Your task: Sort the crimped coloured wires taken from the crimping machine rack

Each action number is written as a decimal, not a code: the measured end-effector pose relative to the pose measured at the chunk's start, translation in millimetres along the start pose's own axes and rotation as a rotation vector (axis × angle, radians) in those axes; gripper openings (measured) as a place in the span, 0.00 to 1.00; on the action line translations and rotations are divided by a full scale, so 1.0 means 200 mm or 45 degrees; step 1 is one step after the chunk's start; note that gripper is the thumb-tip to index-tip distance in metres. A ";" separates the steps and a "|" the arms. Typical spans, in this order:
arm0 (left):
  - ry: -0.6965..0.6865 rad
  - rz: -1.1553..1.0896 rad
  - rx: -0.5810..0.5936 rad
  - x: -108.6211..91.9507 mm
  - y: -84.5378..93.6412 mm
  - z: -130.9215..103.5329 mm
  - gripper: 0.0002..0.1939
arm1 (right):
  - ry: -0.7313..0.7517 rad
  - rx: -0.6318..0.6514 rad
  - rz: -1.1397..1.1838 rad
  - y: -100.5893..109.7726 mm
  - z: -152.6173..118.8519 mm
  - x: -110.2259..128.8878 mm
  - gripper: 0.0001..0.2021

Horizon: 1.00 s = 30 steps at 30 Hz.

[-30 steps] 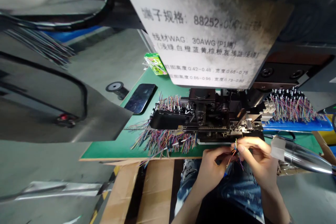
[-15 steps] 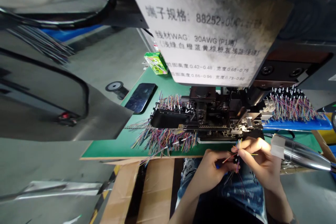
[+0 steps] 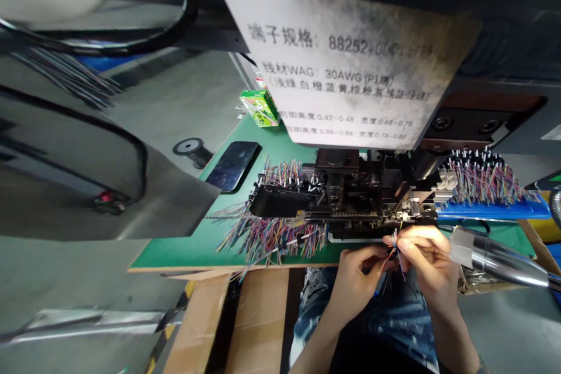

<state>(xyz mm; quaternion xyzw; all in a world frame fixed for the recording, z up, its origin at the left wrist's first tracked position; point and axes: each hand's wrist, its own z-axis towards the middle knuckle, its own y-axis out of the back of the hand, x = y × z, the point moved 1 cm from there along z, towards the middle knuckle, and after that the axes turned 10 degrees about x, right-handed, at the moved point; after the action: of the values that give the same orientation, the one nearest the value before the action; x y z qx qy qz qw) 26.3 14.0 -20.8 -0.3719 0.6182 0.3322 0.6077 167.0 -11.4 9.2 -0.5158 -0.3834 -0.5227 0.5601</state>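
Between both hands is a small bundle of thin coloured wires (image 3: 395,245), its ends fanning out in several directions. My left hand (image 3: 360,277) grips it from the left, fingers curled around its lower part. From the right, my right hand (image 3: 425,257) pinches the upper wires between thumb and fingers. A yellowish wire end points up toward the metal parts of the crimping machine (image 3: 350,187), just beyond the fingertips. Part of the bundle hangs down in front of my jeans. Where exactly the fingertips meet the wires is partly hidden.
Wire bundles (image 3: 274,236) lie left of the machine, and more wires (image 3: 486,178) rest on a blue tray (image 3: 504,209) at right. A phone (image 3: 234,166) and green box (image 3: 259,108) sit on the green table (image 3: 175,251). A lamp (image 3: 504,257) juts in beside my right hand.
Both hands have shifted slightly, with the right fingertips now nearer the machine. The wires have been rearranged: one end now points up at the machine, others hang lower.
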 end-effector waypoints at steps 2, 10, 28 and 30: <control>-0.005 -0.005 -0.019 0.01 -0.01 0.00 0.08 | -0.004 -0.015 -0.016 -0.01 0.01 0.00 0.06; -0.033 -0.013 -0.071 0.00 -0.02 0.02 0.08 | -0.012 -0.064 -0.087 -0.01 0.03 -0.04 0.07; -0.033 -0.087 -0.065 0.00 -0.02 0.02 0.07 | -0.029 -0.137 -0.139 -0.05 0.04 0.00 0.04; -0.034 -0.082 -0.073 0.00 -0.01 0.02 0.07 | -0.017 -0.136 -0.134 -0.04 0.04 0.00 0.04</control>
<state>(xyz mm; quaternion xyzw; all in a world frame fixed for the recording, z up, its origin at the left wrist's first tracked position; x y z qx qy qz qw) 30.9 16.0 -20.6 -0.4044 0.5880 0.3348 0.6154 159.3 -3.3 11.6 -0.5276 -0.3852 -0.5676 0.5010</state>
